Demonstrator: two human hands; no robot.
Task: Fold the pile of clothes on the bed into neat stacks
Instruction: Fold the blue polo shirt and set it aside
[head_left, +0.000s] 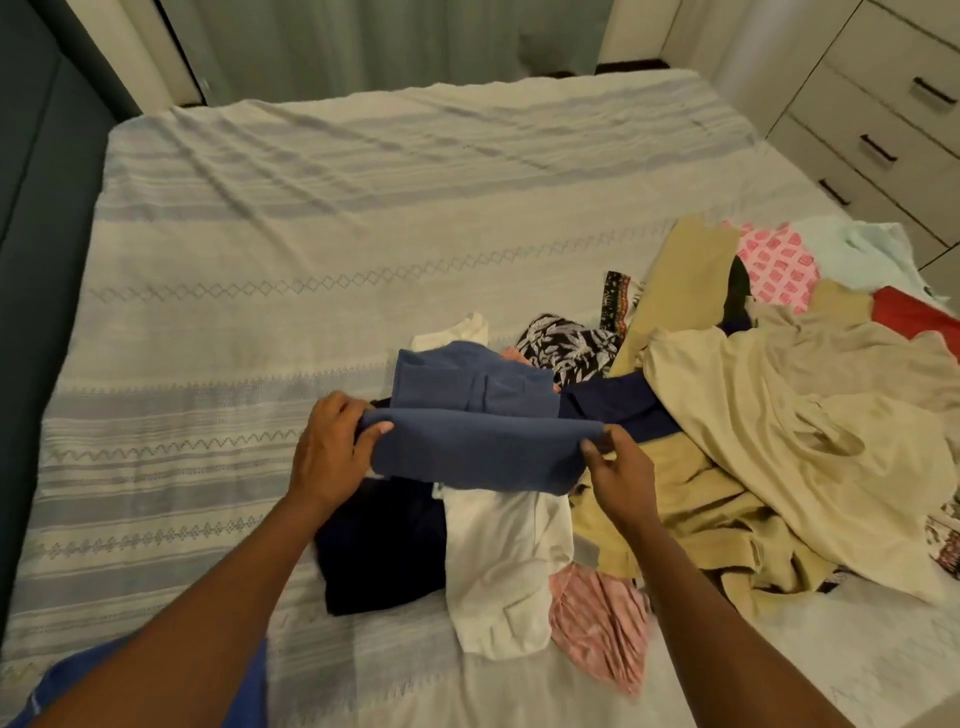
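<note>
A bed under a pale striped spread carries an unsorted pile of clothes along its right side, with beige, white, navy and pink pieces spilling toward the near edge. A blue garment, partly folded, is held just above the near end of the pile. The left hand pinches its left edge between thumb and curled fingers, and the right hand pinches its right edge likewise.
</note>
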